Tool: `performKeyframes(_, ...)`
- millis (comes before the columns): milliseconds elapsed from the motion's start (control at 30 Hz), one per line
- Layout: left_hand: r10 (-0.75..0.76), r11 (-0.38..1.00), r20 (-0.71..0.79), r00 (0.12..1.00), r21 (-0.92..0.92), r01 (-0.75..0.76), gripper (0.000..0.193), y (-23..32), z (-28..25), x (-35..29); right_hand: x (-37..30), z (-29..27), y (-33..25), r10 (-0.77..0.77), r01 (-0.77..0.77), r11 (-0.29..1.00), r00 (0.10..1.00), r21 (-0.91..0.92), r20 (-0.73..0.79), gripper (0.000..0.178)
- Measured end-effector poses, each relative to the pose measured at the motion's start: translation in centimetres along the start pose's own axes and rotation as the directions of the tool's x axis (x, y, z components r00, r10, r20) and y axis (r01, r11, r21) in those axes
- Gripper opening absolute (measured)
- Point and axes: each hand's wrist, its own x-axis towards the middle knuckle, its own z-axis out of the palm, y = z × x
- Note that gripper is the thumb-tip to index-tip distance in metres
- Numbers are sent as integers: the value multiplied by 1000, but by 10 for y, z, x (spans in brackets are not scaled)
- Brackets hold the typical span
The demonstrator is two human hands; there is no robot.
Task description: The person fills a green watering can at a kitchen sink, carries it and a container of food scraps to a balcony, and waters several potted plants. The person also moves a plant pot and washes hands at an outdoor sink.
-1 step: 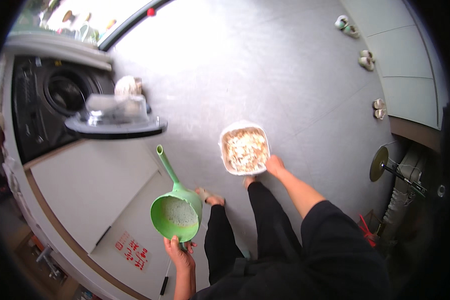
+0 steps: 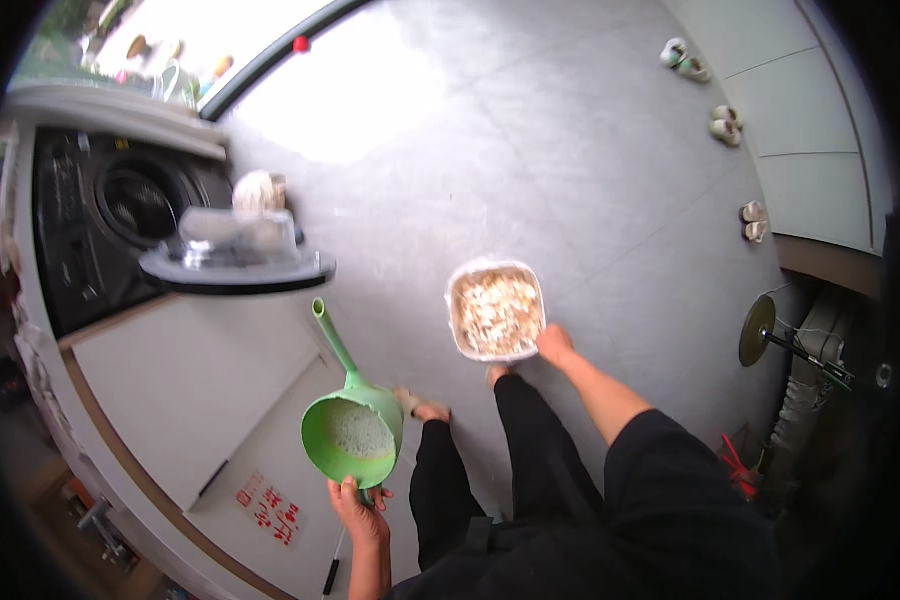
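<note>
My left hand (image 2: 360, 512) is closed on the handle of a green watering can (image 2: 322, 448) at the lower left. The can's long spout points away from me. Whitish, bubbly liquid (image 2: 360, 428) lies inside it. Out to the right, my right hand (image 2: 556, 345) grips the near right rim of a squarish white bin (image 2: 490, 264); the fingertips are partly hidden. A thin whitish liner shows along the bin's edge. Pale, dry-looking scraps (image 2: 500, 310) fill much of it. The bin is in front of my feet, and I cannot tell whether it touches the floor.
A dark washing machine (image 2: 65, 220) stands at the left, its round door (image 2: 235, 275) swung out into the room. White cabinets (image 2: 190, 370) run along my left side. Shoes (image 2: 727, 125) line the right wall. A barbell with a plate (image 2: 757, 330) is at the far right.
The whole view has shifted slightly, so the floor, washing machine and bin appear a little lower. Both hands keep their holds.
</note>
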Motion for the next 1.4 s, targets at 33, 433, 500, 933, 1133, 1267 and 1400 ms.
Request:
performKeyframes(33,27,1000,14,1000,2,-27,27,15,8,-9,-17,-15,13,22,-20,999,998,28,-53,29)
performKeyframes(433,194,981,235,952,-22,-195,22,182,192,-40,-43,-205,127,167,-80,861,977,503,-130,23)
performKeyframes(500,218,974,273,937,-10,-224,23,207,218,-34,-68,-243,103,351,-232,647,936,726,-14,20)
performKeyframes(933,163,986,330,930,-36,-160,27,342,401,84,-8,-423,42,528,-282,165,835,945,156,16)
performKeyframes(1133,119,990,293,949,-112,-90,35,390,465,132,92,-502,-24,467,-239,378,883,894,39,18)
performKeyframes(1267,126,979,253,959,-190,-78,38,413,508,152,181,-560,-97,421,-243,586,906,773,-34,20)
performKeyframes(1400,117,971,184,976,-227,-73,38,428,554,172,256,-623,-178,334,-204,750,938,629,-94,22)
